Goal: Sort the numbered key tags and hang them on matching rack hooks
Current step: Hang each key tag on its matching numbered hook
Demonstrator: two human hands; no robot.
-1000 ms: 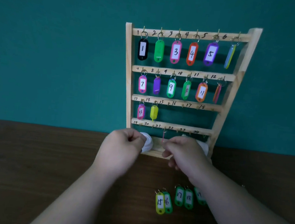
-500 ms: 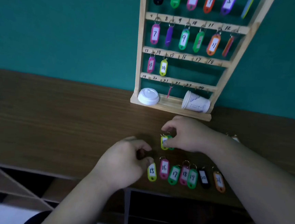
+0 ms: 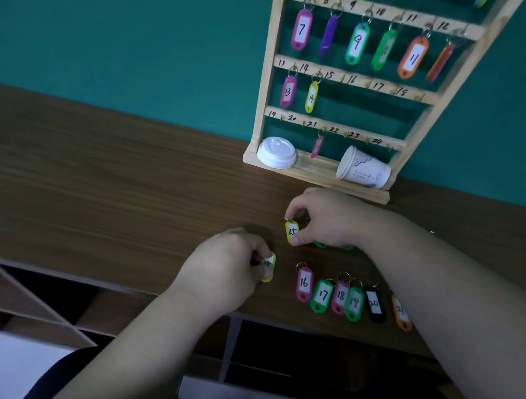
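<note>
Since the earlier frame the left hand (image 3: 227, 266) has closed on the second yellow tag (image 3: 269, 263), pinching it near the counter's front edge, left of the row of tags (image 3: 321, 295) numbered 16 onward. The right hand (image 3: 333, 219) pinches the yellow tag marked 15 (image 3: 291, 232) just behind that row. The counter (image 3: 97, 185) is dark brown wood grain. The wooden rack (image 3: 263, 72) stands at its back edge against a teal wall (image 3: 111, 27), with a white lid (image 3: 277, 152) and a tipped paper cup (image 3: 363, 170) on its base. Open shelving (image 3: 24, 299) shows below the front edge.
</note>
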